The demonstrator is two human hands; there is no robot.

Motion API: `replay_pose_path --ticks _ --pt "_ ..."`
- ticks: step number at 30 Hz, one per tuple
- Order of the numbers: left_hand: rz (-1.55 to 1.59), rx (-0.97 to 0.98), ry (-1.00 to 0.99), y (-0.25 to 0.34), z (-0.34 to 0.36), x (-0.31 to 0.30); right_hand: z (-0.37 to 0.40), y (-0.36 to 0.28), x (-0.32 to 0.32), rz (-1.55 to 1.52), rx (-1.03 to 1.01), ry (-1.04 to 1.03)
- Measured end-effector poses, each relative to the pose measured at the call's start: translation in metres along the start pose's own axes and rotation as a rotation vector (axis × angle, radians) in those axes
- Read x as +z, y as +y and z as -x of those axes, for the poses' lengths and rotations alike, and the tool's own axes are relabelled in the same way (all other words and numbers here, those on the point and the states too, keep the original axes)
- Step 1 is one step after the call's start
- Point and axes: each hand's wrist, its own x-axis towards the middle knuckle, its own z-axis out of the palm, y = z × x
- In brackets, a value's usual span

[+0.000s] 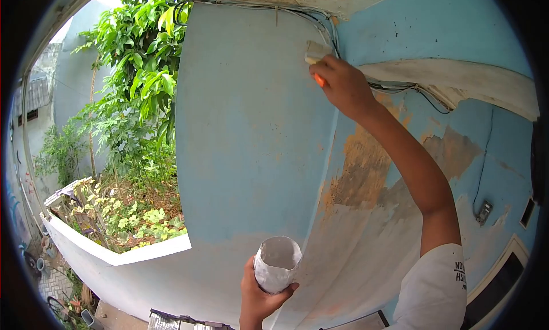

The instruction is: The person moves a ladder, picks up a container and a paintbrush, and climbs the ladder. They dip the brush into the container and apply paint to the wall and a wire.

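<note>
My right hand (344, 85) is raised high, fingers wrapped round the orange handle of a paintbrush (316, 51). The pale bristles lie against the upper right of a blue-grey wall panel (251, 124), close to the corner with the adjoining wall. Low in the view, my left hand (264, 298) grips a white, paint-smeared cup (278, 273) from below and the side. Its mouth faces up towards me, and pale paint coats the inside.
Cables (274, 9) run along the panel's top and down the corner beside the brush. The right-hand blue wall (429, 124) has peeling patches and a socket (484, 213) on a hanging wire. At left, a white ledge (143, 253) borders leafy plants (137, 90).
</note>
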Motion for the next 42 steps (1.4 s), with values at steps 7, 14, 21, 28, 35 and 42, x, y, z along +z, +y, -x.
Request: replay_pose_path --ticks 7,14,21,28,35,42 --pt "-0.001 0.01 0.017 -0.001 -0.002 0.002 0.032 -0.055 -0.05 -0.458 0.184 -0.313" --pt "-0.005 0.004 0.011 -0.003 -0.002 0.003 -0.032 0.019 -0.043 -0.037 -0.042 0.11" --pt "-0.021 0.004 0.054 0.0 -0.003 -0.005 0.098 -0.059 -0.026 -0.229 -0.057 -0.35" --pt "-0.023 -0.033 -0.001 -0.003 -0.002 0.001 0.029 -0.032 -0.048 -0.43 0.271 -0.57" --pt "0.004 -0.039 0.036 -0.003 -0.001 -0.004 -0.067 0.035 -0.046 0.044 -0.014 0.003" --pt "0.031 -0.032 0.065 0.002 -0.003 -0.008 0.055 -0.023 0.005 0.071 -0.08 -0.09"
